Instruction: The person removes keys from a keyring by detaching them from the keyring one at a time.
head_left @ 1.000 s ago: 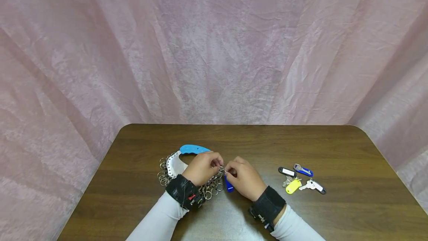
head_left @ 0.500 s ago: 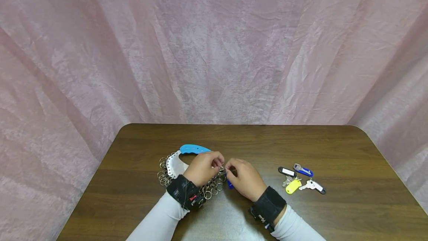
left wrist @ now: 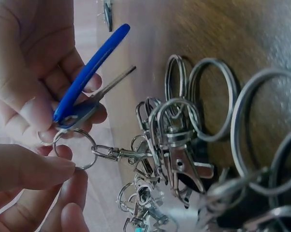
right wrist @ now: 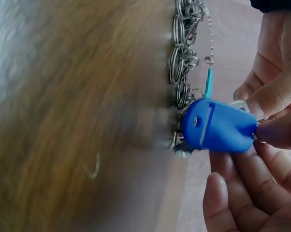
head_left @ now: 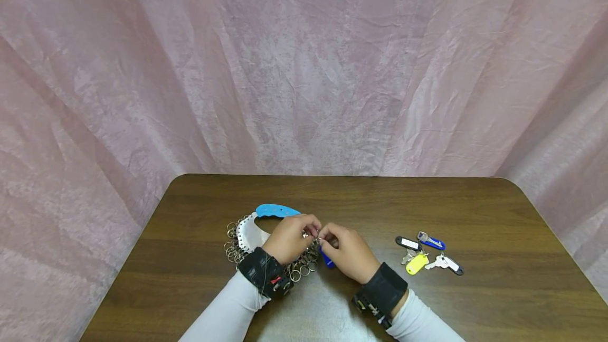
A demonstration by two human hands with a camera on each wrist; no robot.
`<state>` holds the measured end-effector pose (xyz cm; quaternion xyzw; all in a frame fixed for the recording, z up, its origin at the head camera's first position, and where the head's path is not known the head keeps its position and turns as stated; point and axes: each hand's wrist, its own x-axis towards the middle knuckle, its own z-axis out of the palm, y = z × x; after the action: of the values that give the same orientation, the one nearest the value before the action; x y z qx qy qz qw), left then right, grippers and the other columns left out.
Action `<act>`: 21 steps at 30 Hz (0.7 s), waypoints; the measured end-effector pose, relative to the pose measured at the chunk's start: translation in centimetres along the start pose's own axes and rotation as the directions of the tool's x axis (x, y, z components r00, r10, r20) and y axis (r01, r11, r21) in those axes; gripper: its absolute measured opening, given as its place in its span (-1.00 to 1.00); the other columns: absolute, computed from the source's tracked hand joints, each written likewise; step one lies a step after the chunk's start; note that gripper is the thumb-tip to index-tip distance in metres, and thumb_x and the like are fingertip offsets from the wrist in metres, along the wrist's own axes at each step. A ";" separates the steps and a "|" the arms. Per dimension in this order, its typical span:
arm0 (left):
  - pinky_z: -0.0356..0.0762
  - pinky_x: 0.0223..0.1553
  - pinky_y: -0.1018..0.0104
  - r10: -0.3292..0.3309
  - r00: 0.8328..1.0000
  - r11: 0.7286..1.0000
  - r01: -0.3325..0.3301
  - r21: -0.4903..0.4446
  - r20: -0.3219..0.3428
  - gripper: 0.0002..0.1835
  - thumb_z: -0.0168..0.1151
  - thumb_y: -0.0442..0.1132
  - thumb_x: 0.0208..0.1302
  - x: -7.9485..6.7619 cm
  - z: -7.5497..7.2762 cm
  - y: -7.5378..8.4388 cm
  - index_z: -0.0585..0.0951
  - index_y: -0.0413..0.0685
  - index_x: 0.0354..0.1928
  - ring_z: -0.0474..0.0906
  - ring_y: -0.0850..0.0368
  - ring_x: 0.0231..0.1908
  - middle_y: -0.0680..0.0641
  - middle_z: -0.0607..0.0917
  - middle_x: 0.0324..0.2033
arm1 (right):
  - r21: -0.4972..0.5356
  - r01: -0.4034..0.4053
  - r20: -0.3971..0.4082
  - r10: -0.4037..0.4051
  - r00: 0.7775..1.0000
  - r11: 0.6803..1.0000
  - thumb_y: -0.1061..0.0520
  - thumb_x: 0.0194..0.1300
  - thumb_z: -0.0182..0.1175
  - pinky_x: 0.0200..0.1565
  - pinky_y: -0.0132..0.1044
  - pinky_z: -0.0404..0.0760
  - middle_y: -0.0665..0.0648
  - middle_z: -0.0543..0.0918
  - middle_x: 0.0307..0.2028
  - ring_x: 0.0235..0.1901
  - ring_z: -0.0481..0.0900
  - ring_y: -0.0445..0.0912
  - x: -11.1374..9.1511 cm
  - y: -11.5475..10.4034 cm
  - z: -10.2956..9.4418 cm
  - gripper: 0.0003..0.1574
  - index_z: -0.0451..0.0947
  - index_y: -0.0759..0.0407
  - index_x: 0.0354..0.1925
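Between finger and thumb, my left hand [head_left: 291, 239] pinches a split ring [left wrist: 93, 139], which hangs from a small swivel clasp [left wrist: 117, 154]. My right hand [head_left: 350, 253] meets it from the other side, pinching a key [left wrist: 117, 82] with a blue key tag [left wrist: 90, 72] at the ring's edge. In the right wrist view the blue tag's broad face shows, with fingertips of both hands at its end. Under my left hand lies a white curved plate [head_left: 249, 233] with a blue handle [head_left: 277, 210]. Many clasps and split rings [left wrist: 232, 104] line its edge; the hand hides part of it.
To the right on the wooden table [head_left: 361, 199] lies a loose group of keys: a black tag [head_left: 407, 243], a blue tag [head_left: 432, 241], a yellow tag [head_left: 417, 264] and another black tag [head_left: 453, 266]. A pink curtain [head_left: 304, 67] hangs behind the table's far edge.
My fingertips have come slightly closer together at the ring. The blue tag has shifted and tilted a little below my right hand. The plate and the keys at right stay put.
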<state>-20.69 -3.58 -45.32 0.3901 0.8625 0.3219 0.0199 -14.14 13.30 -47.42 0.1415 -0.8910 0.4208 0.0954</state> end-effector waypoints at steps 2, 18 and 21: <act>0.46 -0.28 0.36 -0.003 1.000 1.000 0.003 0.001 0.006 -0.72 0.27 -0.46 0.00 0.0 0.1 -0.1 0.58 0.08 -0.28 0.49 0.30 -0.35 0.16 0.58 -0.43 | 0.045 -0.009 0.011 0.009 1.000 0.999 0.15 0.26 0.19 -0.37 -0.35 0.55 -0.07 0.63 -0.39 -0.45 0.54 -0.29 0.0 0.0 0.0 -0.93 0.53 0.13 -0.31; 0.47 -0.35 0.37 -0.047 0.997 0.998 0.049 -0.037 0.060 -0.84 0.26 -0.38 0.08 -0.2 -0.2 -0.5 0.59 0.00 -0.29 0.48 0.27 -0.41 0.10 0.58 -0.46 | 0.137 -0.041 0.031 0.037 0.999 0.990 0.27 0.22 0.19 -0.38 -0.34 0.54 -0.02 0.61 -0.38 -0.45 0.55 -0.21 0.1 -0.3 -0.1 -0.91 0.51 0.10 -0.31; 0.46 -0.36 0.38 -0.070 0.995 0.997 0.072 -0.018 0.077 -0.91 0.27 -0.32 0.12 -0.3 -0.4 -0.5 0.59 -0.01 -0.32 0.47 0.28 -0.43 0.13 0.55 -0.49 | 0.135 -0.046 0.038 0.041 0.998 0.990 0.26 0.23 0.20 -0.39 -0.34 0.53 -0.04 0.61 -0.38 -0.45 0.54 -0.20 0.1 -0.3 -0.1 -0.92 0.52 0.10 -0.31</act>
<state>-20.95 -4.25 -45.41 0.3708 0.8710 0.3149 0.0683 -14.10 13.17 -47.07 0.1358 -0.8646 0.4800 0.0606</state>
